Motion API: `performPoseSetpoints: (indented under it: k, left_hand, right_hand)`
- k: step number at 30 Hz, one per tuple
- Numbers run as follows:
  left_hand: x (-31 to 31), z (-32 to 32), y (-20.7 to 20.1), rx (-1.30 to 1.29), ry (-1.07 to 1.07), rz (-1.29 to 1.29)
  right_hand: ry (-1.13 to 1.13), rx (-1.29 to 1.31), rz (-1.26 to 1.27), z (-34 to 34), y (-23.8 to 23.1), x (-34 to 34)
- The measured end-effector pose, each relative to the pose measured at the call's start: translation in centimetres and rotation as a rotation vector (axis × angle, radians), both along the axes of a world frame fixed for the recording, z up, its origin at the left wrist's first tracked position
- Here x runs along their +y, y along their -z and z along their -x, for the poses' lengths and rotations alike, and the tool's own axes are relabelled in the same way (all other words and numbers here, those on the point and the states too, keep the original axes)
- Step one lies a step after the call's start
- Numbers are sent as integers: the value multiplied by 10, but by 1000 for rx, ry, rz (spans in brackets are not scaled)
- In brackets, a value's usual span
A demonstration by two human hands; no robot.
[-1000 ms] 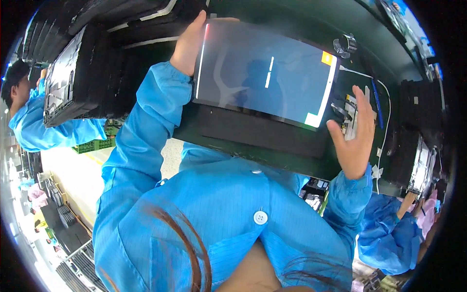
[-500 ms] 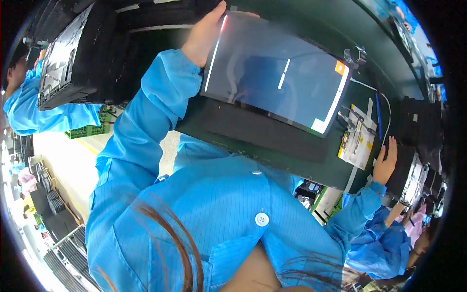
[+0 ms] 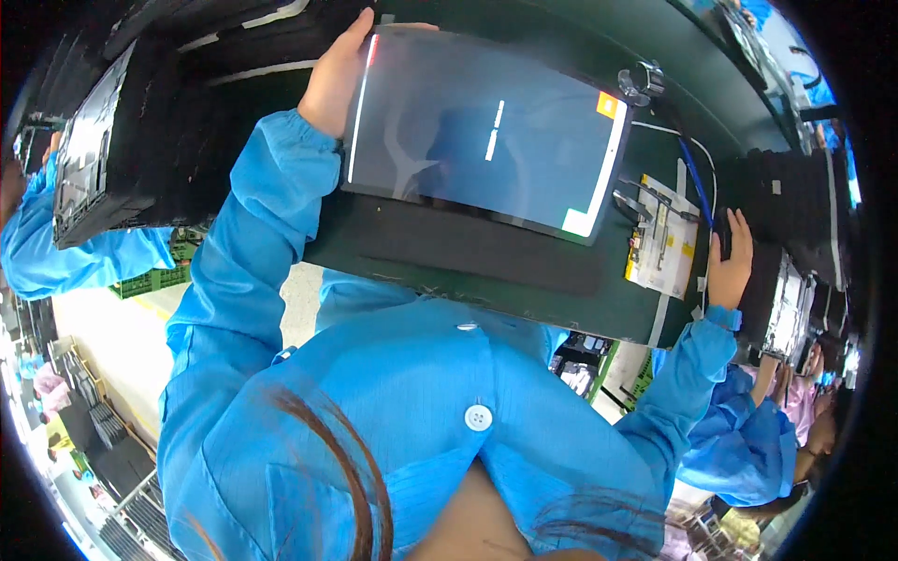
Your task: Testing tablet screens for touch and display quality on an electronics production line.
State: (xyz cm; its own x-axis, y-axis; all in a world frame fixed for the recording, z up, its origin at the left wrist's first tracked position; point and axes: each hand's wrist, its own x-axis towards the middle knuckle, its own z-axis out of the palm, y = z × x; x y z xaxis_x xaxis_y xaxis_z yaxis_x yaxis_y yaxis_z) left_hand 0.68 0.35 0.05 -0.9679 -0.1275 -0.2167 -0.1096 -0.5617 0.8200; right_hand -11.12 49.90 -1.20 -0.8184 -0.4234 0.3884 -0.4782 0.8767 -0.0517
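Note:
My left hand [image 3: 335, 89] grips the left edge of a tablet-sized display panel [image 3: 449, 131]. The panel's lit screen is dark grey-blue, with short white bars in the middle, an orange square and a green-white patch at its right corners. At the right side of the bench, my right hand [image 3: 731, 264] has its thumb and fingers around a small black object [image 3: 721, 226], whose kind I cannot make out. Left of that hand lies a white card-like board [image 3: 662, 248] with dark strips and yellow tape. A blue pen-like stick [image 3: 696, 178] rests beside it.
A dark green bench [image 3: 449, 290] carries a black mat [image 3: 468, 245]. Tall black stacks flank me, the left one [image 3: 140, 140] and the right one [image 3: 781, 210]. A thin white cable [image 3: 715, 178] curves behind the board. Co-workers in blue [image 3: 739, 458] sit on both sides.
The view has shifted, so the panel and bench sit further left. My right hand has moved forward to the small black object. My left hand keeps its grip on the panel.

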Motion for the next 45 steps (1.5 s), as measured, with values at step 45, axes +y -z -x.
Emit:
performPoseSetpoints:
  k: [45]
  left_hand:
    - [-4, 5, 6, -6, 19, -16]
  right_hand:
    - [-567, -691, 329, -12, -29, -145]
